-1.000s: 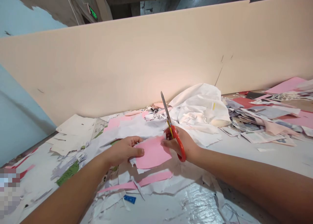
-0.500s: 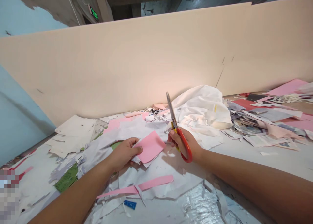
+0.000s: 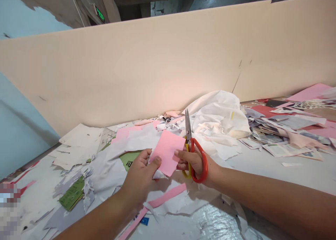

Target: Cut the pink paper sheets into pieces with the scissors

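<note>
My left hand (image 3: 145,166) pinches the left edge of a pink rectangular piece of paper (image 3: 168,150), thumb on top. My right hand (image 3: 195,160) holds a pair of scissors (image 3: 201,161) with red and yellow handles, blades pointing up and away and looking closed. The thumb of that hand also presses on the paper's right edge, its other fingers partly hidden behind the handles. Below the hands lies a long pink paper strip (image 3: 168,195). A green printed sheet (image 3: 128,159) shows just behind my left hand.
A crumpled white sheet (image 3: 217,115) lies behind my right hand. To the right is a pile of paper scraps (image 3: 286,131); at left are white sheets (image 3: 81,138) and a green stack (image 3: 72,194). A beige panel (image 3: 157,68) rises along the table's back edge.
My hands have come together, the right thumb now touching the pink paper. The paper has risen and turned more upright. The scissors have moved slightly right and lower.
</note>
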### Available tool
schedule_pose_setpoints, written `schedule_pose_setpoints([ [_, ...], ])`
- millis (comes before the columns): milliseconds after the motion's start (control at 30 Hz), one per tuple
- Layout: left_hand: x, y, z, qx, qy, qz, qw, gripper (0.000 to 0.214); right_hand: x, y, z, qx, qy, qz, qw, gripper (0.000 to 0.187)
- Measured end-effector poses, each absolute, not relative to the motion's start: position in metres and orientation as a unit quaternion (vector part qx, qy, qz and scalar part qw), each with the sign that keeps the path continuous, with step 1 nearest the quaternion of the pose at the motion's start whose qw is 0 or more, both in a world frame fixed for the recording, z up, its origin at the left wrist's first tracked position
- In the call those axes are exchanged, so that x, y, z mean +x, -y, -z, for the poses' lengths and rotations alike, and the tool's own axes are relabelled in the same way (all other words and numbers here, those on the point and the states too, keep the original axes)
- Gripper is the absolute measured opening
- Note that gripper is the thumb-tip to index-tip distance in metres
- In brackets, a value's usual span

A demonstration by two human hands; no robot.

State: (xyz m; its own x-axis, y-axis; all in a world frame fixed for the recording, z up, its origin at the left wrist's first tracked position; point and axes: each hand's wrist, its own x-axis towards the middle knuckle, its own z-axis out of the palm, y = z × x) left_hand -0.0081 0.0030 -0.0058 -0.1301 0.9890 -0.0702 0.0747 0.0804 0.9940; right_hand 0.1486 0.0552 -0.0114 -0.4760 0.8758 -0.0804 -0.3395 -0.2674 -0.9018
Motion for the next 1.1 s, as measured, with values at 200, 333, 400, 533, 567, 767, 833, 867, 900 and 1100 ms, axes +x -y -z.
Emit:
schedule_pose_setpoints([
  [200, -0.005, 0.001, 0.007, 0.466, -0.575, -0.502, 0.448, 0.035, 0.151, -0.051, 0.010, -0.275, 0.392, -0.793, 0.378, 0.029],
  [333, -0.004, 0.001, 0.010, 0.452, -0.551, -0.518, 0.473, 0.033, 0.151, -0.047, 0.010, -0.260, 0.407, -0.801, 0.354, 0.026],
  [400, -0.002, 0.002, 0.010, 0.437, -0.530, -0.520, 0.508, 0.033, 0.151, -0.047, 0.009, -0.258, 0.412, -0.793, 0.369, 0.025],
  [533, 0.006, 0.007, 0.006, 0.393, -0.497, -0.506, 0.585, 0.033, 0.151, -0.053, 0.007, -0.288, 0.365, -0.768, 0.439, 0.027],
  [567, 0.007, 0.008, 0.005, 0.385, -0.493, -0.506, 0.594, 0.033, 0.151, -0.055, 0.007, -0.302, 0.351, -0.761, 0.455, 0.028],
  [767, 0.011, 0.010, 0.007, 0.397, -0.480, -0.482, 0.616, 0.032, 0.152, -0.058, 0.004, -0.323, 0.345, -0.721, 0.507, 0.036],
  [833, 0.010, 0.009, 0.010, 0.394, -0.467, -0.470, 0.637, 0.030, 0.153, -0.057, 0.000, -0.318, 0.355, -0.713, 0.514, 0.038],
  [867, 0.010, 0.009, 0.011, 0.394, -0.454, -0.462, 0.652, 0.029, 0.154, -0.056, -0.001, -0.312, 0.362, -0.710, 0.518, 0.039],
  [900, 0.009, 0.008, 0.011, 0.398, -0.435, -0.454, 0.668, 0.028, 0.154, -0.056, -0.003, -0.306, 0.370, -0.705, 0.521, 0.039],
  [1100, -0.004, 0.007, 0.007, 0.459, -0.403, -0.448, 0.653, 0.017, 0.160, -0.059, -0.005, -0.283, 0.504, -0.647, 0.498, 0.032],
])
